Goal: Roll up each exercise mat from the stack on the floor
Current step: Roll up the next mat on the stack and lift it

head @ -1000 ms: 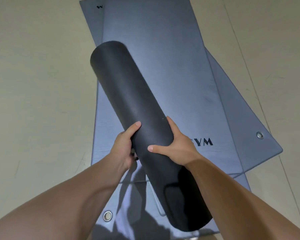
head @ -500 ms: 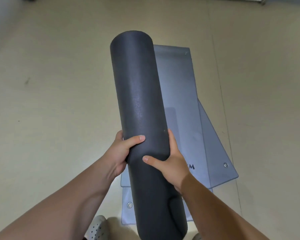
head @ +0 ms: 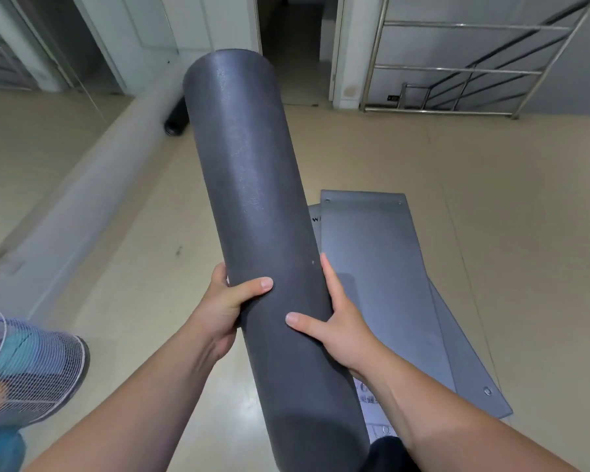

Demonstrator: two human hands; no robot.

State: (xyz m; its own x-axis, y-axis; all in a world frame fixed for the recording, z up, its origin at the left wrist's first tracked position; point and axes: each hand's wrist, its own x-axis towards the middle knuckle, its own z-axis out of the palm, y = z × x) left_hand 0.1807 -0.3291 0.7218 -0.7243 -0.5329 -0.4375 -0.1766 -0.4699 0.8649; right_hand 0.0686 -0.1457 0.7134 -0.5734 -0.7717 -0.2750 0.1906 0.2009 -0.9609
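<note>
Above the floor, the rolled mat (head: 252,212) stands tilted in both hands: the left hand (head: 223,310) and right hand (head: 338,327) each wrap its lower part. The flat mats (head: 372,267) lie stacked below to the right (still unrolled). With nothing visibly binding it, the roll could spring loose if either grip slackens.

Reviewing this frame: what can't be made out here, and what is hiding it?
Head view:
- Flat mats: count and print unreadable, partly covered by the rolled mat and right forearm.
- Left hand, right hand: fingers hidden behind the rolled mat.
- Mesh basket: blurred, cut by left edge; contents unclear.
- Dark roll by far wall: mostly behind the rolled mat.
</note>
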